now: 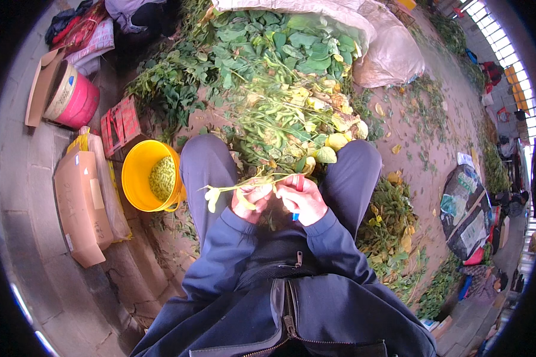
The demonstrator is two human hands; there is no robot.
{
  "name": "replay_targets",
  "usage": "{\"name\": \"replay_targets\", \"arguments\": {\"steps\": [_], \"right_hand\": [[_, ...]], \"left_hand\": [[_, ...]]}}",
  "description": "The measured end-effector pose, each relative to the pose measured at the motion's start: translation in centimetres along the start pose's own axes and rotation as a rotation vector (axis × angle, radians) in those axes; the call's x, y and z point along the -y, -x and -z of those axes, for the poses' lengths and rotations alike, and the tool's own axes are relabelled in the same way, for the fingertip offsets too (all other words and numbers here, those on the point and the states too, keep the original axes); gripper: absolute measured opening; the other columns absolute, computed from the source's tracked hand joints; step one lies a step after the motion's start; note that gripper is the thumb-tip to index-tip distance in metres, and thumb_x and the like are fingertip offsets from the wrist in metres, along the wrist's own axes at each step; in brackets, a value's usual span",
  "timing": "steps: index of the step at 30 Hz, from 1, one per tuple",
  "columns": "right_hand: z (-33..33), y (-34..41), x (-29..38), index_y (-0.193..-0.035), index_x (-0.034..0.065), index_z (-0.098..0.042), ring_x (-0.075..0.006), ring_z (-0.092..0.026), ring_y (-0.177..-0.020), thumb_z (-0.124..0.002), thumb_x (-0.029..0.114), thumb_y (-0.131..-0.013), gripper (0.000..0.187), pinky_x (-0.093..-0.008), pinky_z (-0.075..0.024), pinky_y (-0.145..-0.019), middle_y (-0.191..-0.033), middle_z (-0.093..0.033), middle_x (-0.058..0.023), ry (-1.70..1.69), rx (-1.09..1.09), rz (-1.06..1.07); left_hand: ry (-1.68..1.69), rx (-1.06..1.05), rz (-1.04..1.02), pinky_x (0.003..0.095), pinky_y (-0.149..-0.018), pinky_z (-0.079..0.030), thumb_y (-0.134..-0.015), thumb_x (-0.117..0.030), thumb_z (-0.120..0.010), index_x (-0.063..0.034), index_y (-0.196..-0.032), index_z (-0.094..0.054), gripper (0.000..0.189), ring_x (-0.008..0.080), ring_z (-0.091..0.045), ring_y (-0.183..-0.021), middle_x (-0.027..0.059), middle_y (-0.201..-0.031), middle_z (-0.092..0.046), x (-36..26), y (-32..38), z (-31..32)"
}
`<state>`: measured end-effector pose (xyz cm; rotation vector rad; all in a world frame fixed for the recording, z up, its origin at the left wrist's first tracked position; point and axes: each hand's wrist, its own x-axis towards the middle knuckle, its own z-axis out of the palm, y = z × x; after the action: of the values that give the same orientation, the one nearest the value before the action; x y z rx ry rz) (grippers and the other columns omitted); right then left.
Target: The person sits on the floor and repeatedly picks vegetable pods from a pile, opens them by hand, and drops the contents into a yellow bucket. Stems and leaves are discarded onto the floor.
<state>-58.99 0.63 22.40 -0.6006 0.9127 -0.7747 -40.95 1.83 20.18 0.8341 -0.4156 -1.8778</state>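
Observation:
Between my knees, my left hand [252, 201] grips a thin soybean stalk [232, 188] with a few pale pods hanging from it. My right hand [303, 198] is close beside it at the stalk's other end. A small red-and-blue tool [299, 183] is held in that hand; its kind is hidden by the fingers. In front of my knees lies a heap of cut soybean plants [272, 111] with green pods and yellowing leaves. At my left knee stands a yellow bucket [129, 176], partly filled with loose green pods [162, 178].
Left are a cardboard box [80, 205], a red slatted crate [120, 125] and a pink-and-white bucket [73, 100] on stone steps. A whitish woven sack [388, 49] lies beyond the heap. More plants [388, 218] lie right of my leg. People sit farther right.

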Motion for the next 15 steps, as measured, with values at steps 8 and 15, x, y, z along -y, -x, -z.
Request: {"name": "replay_targets", "arguments": {"steps": [8,15], "right_hand": [[-2.5,2.0,0.4,-0.112,-0.0015,-0.059,-0.0193,-0.061,-0.071,-0.053,0.016,-0.101,0.021,-0.0314,-0.0488,-0.067,-0.084,-0.063,-0.0121,0.826,-0.055,0.448],[-2.9,1.0,0.4,-0.113,-0.0060,-0.060,-0.0216,-0.065,-0.071,-0.055,0.005,-0.097,0.020,-0.0323,-0.0514,-0.068,-0.084,-0.066,-0.0155,0.843,-0.076,0.580]], "left_hand": [[0.063,-0.067,-0.082,0.0209,-0.045,-0.030,-0.088,-0.010,-0.070,-0.0025,-0.090,-0.065,0.009,0.0060,-0.041,-0.049,0.0004,-0.070,-0.058,0.8,-0.8,1.5],[0.162,-0.123,-0.159,0.0211,-0.044,-0.034,-0.088,-0.008,-0.070,-0.0004,-0.098,-0.066,0.013,0.0075,-0.045,-0.049,0.0046,-0.078,-0.064,2.2,-1.2,2.4]]}}
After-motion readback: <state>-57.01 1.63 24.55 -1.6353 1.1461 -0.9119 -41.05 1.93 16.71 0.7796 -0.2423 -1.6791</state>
